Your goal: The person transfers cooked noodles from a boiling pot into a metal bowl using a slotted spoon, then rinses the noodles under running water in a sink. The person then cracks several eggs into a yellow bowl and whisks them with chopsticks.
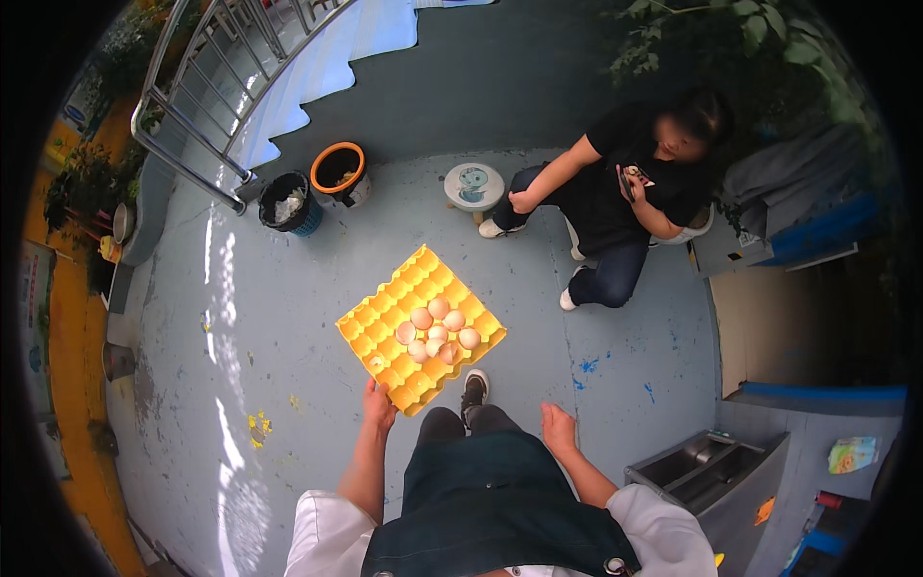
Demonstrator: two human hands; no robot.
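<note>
My left hand (379, 406) grips the near corner of a yellow egg tray (394, 306), with the thumb on its upper side. The tray is held out in front of me above the floor. Several light brown eggshells (437, 332) are grouped towards its right side, and at least one has a broken edge; whether some are whole eggs I cannot tell. A small whitish bit (376, 362) sits in a cup near the left edge. To the right of my dark apron (490, 476), my right hand (559, 427) hangs with its fingers curled in and nothing visible in it.
A seated person (620, 180) holds a phone, beside a round stool (474, 185). An orange-rimmed bin (358, 193) and a black-lined basket bin (306, 220) stand by the stairs (324, 79) and metal railing (184, 180). A metal sink (710, 469) is at right.
</note>
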